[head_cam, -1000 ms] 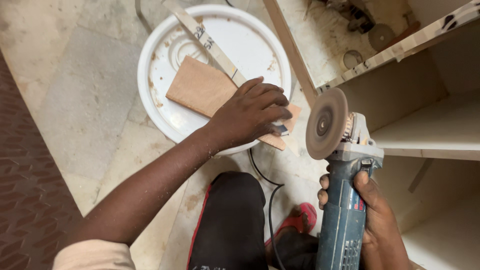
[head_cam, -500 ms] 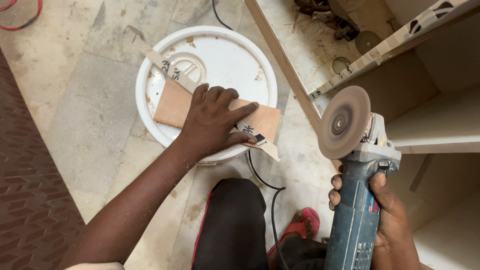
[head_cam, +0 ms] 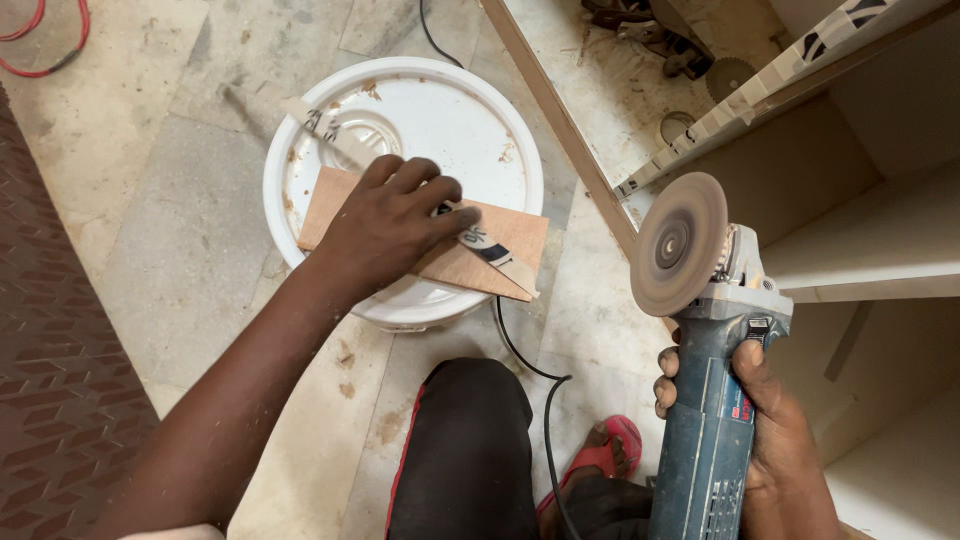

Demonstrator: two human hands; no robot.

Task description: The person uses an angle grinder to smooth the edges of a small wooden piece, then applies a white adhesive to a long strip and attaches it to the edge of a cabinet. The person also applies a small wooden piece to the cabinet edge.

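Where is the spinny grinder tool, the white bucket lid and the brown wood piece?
angle grinder (head_cam: 712, 420): head view, on its blue body above the right hand.
white bucket lid (head_cam: 455, 115): head view, on a bare part of its top.
brown wood piece (head_cam: 515, 232): head view, on its right end, beside the left hand's fingertips.

free: floor left of bucket (head_cam: 300, 140) | blocked: cabinet frame (head_cam: 560, 110) right
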